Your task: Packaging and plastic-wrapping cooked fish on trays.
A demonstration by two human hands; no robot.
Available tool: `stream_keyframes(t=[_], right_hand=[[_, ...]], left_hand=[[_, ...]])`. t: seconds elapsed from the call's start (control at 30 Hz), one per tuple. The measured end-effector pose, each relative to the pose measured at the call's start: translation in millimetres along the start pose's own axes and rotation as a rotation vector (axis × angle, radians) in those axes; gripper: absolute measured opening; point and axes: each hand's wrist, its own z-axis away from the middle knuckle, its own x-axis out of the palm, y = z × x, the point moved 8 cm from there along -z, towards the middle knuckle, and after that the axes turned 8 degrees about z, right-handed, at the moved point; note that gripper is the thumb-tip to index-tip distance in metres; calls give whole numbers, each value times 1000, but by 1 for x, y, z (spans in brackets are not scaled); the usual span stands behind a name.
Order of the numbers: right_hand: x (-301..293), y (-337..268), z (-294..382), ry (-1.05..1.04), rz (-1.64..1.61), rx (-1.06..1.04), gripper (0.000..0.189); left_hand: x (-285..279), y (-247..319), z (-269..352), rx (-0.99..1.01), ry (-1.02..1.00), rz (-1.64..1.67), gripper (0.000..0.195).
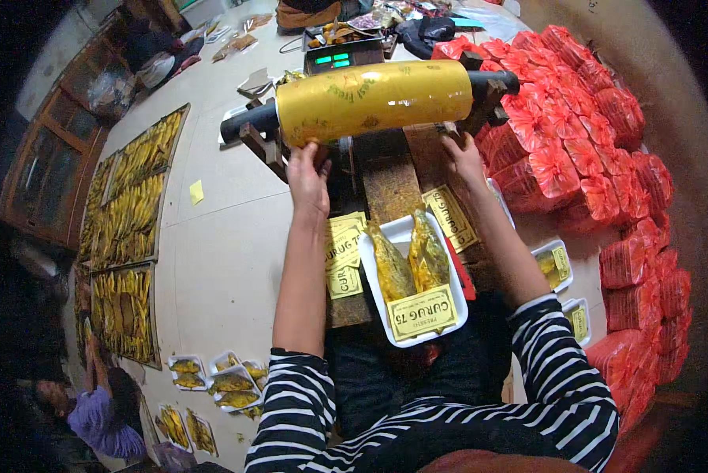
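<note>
A wide roll of yellow-tinted plastic wrap [372, 100] sits on a dark bar held by a wooden stand [263, 148]. My left hand [308, 180] has its fingertips at the roll's lower left edge. Below the roll's right end, my right hand [464, 158] is raised close to the stand. Whether either hand pinches clear film cannot be made out. Nearer me, a white foam tray [459, 316] holds two yellowish whole fish [389, 266], with a printed yellow label [422, 313] over their lower ends. More printed labels [345, 242] lie on the wooden board [389, 183] left of the tray.
Red plastic-bagged packs [567, 142] are stacked at right, beside labelled trays [552, 266]. At left are flat racks of fish [123, 236], trays of fish [233, 387] on the tiled floor [230, 260], and another person [102, 408]. A digital scale [342, 56] stands behind the roll.
</note>
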Motion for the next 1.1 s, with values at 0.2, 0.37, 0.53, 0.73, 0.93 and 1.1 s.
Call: stream_keyframes(t=[0.2,0.37,0.53,0.73,0.93,1.1], right_hand=[[-12,34,-85,66,-115,-381,43],[37,26,-58,1,-210,-149,42],[22,46,-57,-71,-547,54,38],[3,28,-10,-31,-890,193,23],[1,-58,106,-658,-830,303,37],[-74,-13,200,-748,-181,365,35]], left_hand=[[3,-28,-9,-183,74,-7,12],[-22,-35,-30,-15,30,-138,24],[-11,-33,-23,192,66,-295,26],[8,-17,30,-45,-174,338,10],[-9,0,156,-201,-167,-42,16],[-60,-29,267,-382,-445,-464,21]])
